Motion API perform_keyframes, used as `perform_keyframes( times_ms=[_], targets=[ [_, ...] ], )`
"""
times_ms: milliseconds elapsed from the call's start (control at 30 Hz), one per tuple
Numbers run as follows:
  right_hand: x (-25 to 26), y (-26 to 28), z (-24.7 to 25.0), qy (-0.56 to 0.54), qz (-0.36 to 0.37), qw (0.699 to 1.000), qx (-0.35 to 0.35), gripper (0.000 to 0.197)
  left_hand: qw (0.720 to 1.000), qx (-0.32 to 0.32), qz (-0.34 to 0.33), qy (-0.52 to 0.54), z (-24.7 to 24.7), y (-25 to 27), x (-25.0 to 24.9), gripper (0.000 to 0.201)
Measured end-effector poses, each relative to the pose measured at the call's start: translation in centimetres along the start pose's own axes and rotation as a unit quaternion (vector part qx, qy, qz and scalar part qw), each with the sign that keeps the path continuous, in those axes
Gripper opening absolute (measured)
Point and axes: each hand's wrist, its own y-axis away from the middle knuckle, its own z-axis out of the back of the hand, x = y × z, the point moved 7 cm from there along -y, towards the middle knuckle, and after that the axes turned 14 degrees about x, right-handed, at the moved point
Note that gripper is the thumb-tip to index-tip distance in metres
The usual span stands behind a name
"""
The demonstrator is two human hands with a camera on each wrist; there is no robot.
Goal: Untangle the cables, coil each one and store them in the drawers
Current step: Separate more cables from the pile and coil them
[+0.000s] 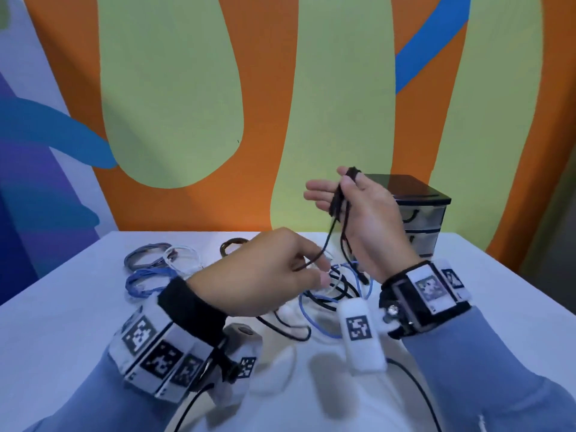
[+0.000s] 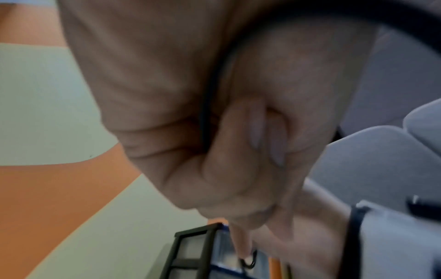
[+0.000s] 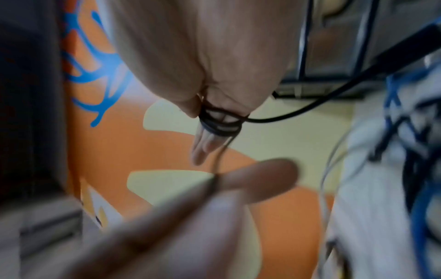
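A white surface (image 1: pixel 78 307) stood before a wall (image 1: pixel 174 88) painted in orange, pale green and blue shapes, with a purple patch at the far left.

A white table (image 1: pixel 78 307) carries a loose tangle of cables (image 1: pixel 333 291) (black, blue, white), four coiled cables at its far left (image 1: pixel 162 266), and a small drawer unit (image 1: pixel 424 219) at the far right.
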Motion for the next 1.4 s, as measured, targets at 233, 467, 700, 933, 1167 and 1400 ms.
perform_keyframes(
  times_ms=[233, 467, 700, 933, 1167, 1400],
  targets=[
    [-3.2, 1.4, -2.8, 0.216, -0.171, 0.935, 0.224, 0.038, 0.963, -0.247, -0.06, 0.088, 7.5, 4.3, 1.6, 0.007],
    [1.0, 1.9, -4.1, -0.219, -0.105, 0.942, 0.233, 0.035, 0.929, -0.363, -0.045, 0.051, 8.3, 3.8, 4.8, 0.011],
    [-1.0, 0.3, 0.1, 0.018, -0.016, 1.0, -0.009, 0.028, 0.998, -0.051, -0.021, -0.023, 0.6, -0.2, 0.2, 0.026],
    [-3.1, 2.2, -4.1, 0.113, -0.19, 0.94, 0.258, 0.039, 0.962, -0.237, -0.087, 0.107, 7.0, 3.8, 2.3, 0.006],
    [-2.4, 2.5, -4.2, -0.063, -0.212, 0.939, 0.263, 0.032, 0.956, -0.263, -0.132, -0.003, 7.1, 3.7, 2.5, 0.014],
    [-2.6, 2.7, -6.0, -0.162, -0.209, 0.924, 0.276, 0.03, 0.88, -0.36, -0.153, -0.269, 7.1, 3.9, 1.0, 0.017]
  ],
)
